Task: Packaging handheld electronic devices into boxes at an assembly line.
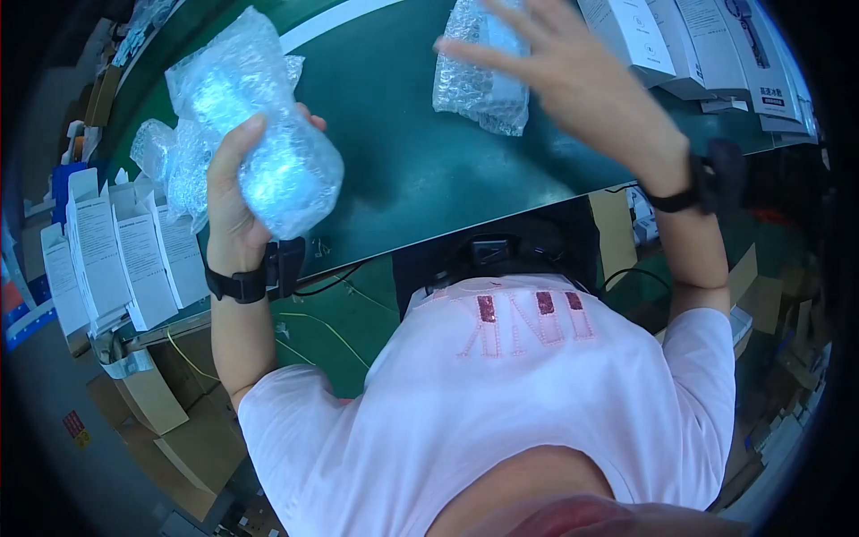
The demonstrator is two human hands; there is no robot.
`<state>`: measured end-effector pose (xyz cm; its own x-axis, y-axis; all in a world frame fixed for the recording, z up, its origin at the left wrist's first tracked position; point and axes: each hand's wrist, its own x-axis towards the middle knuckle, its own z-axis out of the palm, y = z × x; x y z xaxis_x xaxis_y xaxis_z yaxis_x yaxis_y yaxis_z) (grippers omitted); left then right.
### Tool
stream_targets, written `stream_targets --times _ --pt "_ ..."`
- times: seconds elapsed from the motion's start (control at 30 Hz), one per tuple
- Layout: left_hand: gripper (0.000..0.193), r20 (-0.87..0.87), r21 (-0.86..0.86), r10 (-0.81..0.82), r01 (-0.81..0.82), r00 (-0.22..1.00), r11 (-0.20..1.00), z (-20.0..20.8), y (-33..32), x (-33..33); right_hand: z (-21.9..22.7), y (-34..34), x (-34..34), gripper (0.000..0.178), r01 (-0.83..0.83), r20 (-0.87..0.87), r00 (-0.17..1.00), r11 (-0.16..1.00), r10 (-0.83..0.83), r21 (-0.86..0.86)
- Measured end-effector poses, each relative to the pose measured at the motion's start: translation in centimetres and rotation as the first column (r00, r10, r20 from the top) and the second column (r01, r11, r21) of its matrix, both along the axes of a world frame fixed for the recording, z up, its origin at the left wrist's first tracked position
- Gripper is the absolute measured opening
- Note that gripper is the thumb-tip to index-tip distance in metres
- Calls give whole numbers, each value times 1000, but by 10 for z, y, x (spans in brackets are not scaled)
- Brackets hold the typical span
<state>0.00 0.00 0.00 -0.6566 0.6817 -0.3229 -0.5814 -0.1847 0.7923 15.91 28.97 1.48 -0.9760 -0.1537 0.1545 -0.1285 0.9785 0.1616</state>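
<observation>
White T-shirt (546,394) beside green worktable (385,170) over green floor (380,313); left hand (231,192) grasps bubble-wrapped package (291,179), right hand (582,80) splays its fingers.

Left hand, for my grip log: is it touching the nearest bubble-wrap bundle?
Touching: the head view shows the left hand clasping the bundle, thumb against it.

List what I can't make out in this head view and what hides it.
Head view: contents of the bubble-wrapped bundle in the left grip, obscured by wrap and glare.
Head view: fine detail of the right grip, blurred and partly cut off by the top edge.
Head view: far end of the flat wrapped packet, cut off by the top edge.
</observation>
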Motion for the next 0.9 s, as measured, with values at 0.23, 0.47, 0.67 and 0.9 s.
stream_targets --times 0.23,0.47,0.67,0.9 --pt "47 -108 -86 -59 49 992 995 1 12 6 -18 34 -29 45 -142 -60 990 889 129 -436" --pt "82 -552 -181 -191 107 812 978 8 14 20 -12 3 -5 70 -319 -300 946 493 120 -809" --pt "87 -487 -298 -314 183 815 937 1 -3 30 3 -33 -7 63 -357 -349 932 428 98 -831" --pt "73 -559 -107 -261 244 787 964 -4 -2 38 9 -49 -10 58 -532 -545 829 474 123 -702"
